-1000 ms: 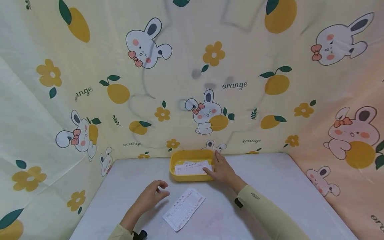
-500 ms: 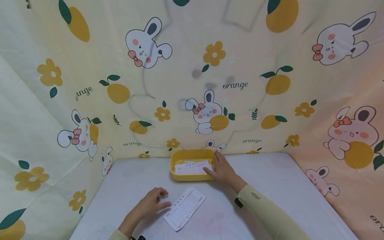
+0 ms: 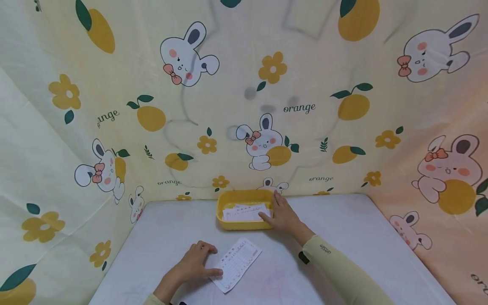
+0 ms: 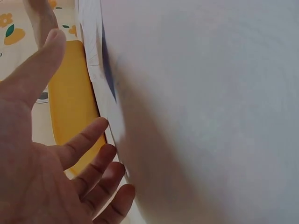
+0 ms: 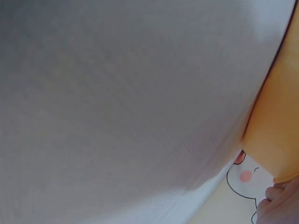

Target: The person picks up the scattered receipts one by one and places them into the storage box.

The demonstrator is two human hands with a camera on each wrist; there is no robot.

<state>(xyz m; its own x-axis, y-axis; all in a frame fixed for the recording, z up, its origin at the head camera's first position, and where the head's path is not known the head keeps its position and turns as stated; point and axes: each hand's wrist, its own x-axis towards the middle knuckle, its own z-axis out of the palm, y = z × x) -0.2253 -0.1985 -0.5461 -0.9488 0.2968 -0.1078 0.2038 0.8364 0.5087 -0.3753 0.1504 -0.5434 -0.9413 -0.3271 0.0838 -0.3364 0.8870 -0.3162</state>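
A white paper slip (image 3: 239,264) printed with a grid lies slantwise on the table, in front of a yellow plastic basket (image 3: 244,225). At its left edge is my left hand (image 3: 193,262), thumb and fingers spread apart; the thumb tip overlaps the slip in the head view. The left wrist view shows this palm (image 4: 32,172) with nothing between thumb and fingers. My right hand (image 3: 284,215) grips the right end of the basket, its thumb over the rim and its fingers along the end wall. Inside the basket lie several similar paper slips (image 3: 244,214).
The white table (image 3: 328,228) carries the basket near its back edge. Behind and on both sides hangs a cream cloth (image 3: 228,93) printed with rabbits, oranges and flowers.
My left hand has moved down and slightly right, from beside the slip to its left edge, with the thumb now over it. The right hand and basket have stayed put.
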